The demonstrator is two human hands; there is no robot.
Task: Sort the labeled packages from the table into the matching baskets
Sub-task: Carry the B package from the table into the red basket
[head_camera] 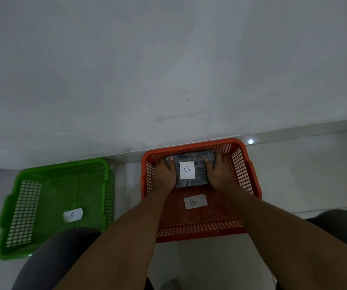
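A dark grey wrapped package with a white label marked B lies inside the orange basket, near its far wall. My left hand grips the package's left side and my right hand grips its right side. A second white tag marked B sits on the orange basket's floor, nearer to me. To the left stands a green basket with a white tag marked A on its floor and no package visible in it.
Both baskets stand on a pale tiled floor against a grey wall. My knees in dark trousers show at the lower left and right edge. A bright light spot reflects by the orange basket's far right corner.
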